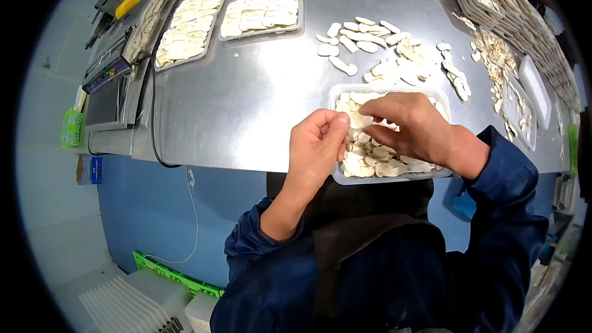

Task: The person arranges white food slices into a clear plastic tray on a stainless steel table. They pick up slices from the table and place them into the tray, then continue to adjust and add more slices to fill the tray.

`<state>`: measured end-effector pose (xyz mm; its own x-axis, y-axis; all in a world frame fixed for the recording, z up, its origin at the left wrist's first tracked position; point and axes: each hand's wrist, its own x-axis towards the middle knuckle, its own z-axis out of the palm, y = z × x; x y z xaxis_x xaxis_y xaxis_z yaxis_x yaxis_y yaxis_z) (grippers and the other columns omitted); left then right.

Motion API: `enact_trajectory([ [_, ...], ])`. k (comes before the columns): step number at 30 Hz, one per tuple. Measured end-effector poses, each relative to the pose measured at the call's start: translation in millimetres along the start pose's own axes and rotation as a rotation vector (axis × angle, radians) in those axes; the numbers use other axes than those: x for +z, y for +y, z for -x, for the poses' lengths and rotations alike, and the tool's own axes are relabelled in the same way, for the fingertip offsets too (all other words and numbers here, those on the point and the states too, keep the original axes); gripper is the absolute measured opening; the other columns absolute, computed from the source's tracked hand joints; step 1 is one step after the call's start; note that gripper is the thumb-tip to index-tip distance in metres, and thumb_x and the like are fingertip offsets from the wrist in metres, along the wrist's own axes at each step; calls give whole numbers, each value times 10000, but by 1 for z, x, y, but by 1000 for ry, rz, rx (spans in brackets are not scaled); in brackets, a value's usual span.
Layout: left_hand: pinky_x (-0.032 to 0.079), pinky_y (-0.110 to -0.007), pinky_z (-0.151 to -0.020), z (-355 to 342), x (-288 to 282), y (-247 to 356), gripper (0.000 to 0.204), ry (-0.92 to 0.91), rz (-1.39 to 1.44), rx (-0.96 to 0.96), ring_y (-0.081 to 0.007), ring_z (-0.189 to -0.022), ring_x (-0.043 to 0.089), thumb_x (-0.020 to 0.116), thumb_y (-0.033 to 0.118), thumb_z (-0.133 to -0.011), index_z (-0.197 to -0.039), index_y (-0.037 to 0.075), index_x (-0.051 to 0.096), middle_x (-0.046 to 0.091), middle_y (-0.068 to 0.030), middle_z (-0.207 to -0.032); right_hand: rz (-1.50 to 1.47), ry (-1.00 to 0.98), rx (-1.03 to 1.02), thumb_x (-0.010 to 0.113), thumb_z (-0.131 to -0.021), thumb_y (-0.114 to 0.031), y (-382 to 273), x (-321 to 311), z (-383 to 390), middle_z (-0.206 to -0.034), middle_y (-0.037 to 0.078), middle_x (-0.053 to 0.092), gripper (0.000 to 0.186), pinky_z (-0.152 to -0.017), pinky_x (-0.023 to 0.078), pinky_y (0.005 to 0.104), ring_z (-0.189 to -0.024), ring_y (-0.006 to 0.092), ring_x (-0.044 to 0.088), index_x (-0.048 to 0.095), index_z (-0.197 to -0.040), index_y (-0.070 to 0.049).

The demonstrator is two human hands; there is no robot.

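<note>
Both my hands are over a clear plastic tray of pale mushroom slices at the table's front edge. My left hand is at the tray's left side, thumb and fingers pinched together at the edge of a thin mushroom slice. Its fingers partly hide the grip. Reaching in from the right, my right hand hovers above the tray with fingers curved and thumb apart from them. Its fingertips are close to the same slice; whether they touch it I cannot tell. Beyond the tray lies a loose pile of slices.
Filled trays stand at the back left. A scale-like device with a black cable is at the left. To the right are smaller mushroom scraps, a white tray and stacked trays.
</note>
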<state>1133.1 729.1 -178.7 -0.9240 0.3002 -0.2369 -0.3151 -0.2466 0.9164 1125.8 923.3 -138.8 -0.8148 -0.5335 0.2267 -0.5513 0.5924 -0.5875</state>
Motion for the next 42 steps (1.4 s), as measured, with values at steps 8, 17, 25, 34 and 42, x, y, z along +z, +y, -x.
enact_trajectory([
  [8, 318, -192, -430, -11, -4, -8, 183, 41, -60, -83, -40, -475, 437, 574, 181, -935, -870, 13, 606, 563, -4, -668, 240, -91, -81, 687, -761, -165, 17, 1, -9, -565, 123, 590, 162, -524, 481, 394, -536, 323, 591, 611, -840, -47],
  [17, 373, -192, -490, -10, -31, -23, 222, 219, -367, 74, -37, -544, 467, 575, 173, -934, -1012, -34, 600, 578, -5, -695, 423, -113, -109, 673, -767, -162, 54, 15, -26, -575, 115, 597, 171, -503, 485, 352, -528, 276, 610, 667, -886, -40],
  [25, 439, -222, -549, -2, -30, -34, 296, 121, -427, 43, -66, -583, 547, 645, 130, -869, -1101, -42, 578, 657, -79, -738, 444, 135, 131, 664, -808, -218, 83, 3, -46, -634, 121, 638, 174, -547, 500, 365, -569, 292, 625, 691, -912, -81],
  [34, 426, -204, -547, -10, -30, -31, 291, 145, -396, 77, -50, -587, 526, 640, 104, -867, -1102, -53, 570, 639, -54, -735, 462, -54, 463, 641, -809, -286, 121, -3, -74, -620, 92, 646, 237, -603, 500, 363, -587, 267, 629, 673, -788, -52],
  [42, 369, -186, -484, -1, -12, 0, 174, 69, -141, 51, -46, -520, 465, 584, 146, -915, -929, -26, 606, 587, -30, -697, 580, 79, -300, 593, -713, -119, 25, 8, -22, -544, 40, 503, 147, -427, 442, 341, -486, 213, 556, 451, -702, -83],
])
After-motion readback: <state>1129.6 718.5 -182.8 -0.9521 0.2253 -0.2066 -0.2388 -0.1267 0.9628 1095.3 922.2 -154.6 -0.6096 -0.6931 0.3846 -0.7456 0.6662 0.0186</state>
